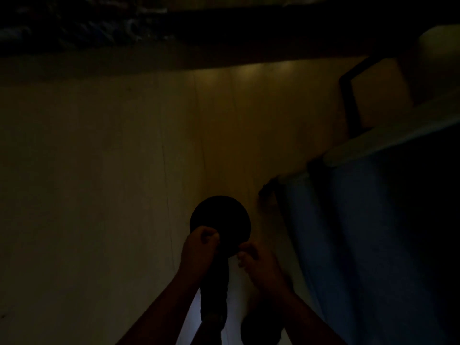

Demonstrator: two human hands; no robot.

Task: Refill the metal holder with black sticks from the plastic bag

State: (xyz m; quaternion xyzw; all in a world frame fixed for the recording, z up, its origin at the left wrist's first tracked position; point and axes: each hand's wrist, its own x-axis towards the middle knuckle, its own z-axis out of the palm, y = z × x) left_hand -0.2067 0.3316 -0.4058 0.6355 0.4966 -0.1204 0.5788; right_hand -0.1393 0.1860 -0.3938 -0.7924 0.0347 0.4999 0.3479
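The scene is very dark. A round black shape (220,215) sits low in the middle, with a dark column below it running down between my forearms; I cannot tell whether it is the metal holder. My left hand (199,247) is curled against its left lower edge. My right hand (256,262) pinches its right lower edge with fingers bent. Black sticks and a plastic bag cannot be made out in the gloom.
A pale wall or panel (124,170) fills the left and centre. Blue draped fabric (361,232) hangs at the right under a light ledge (388,143). A dark beam (224,33) crosses the top. A black frame (347,95) stands upper right.
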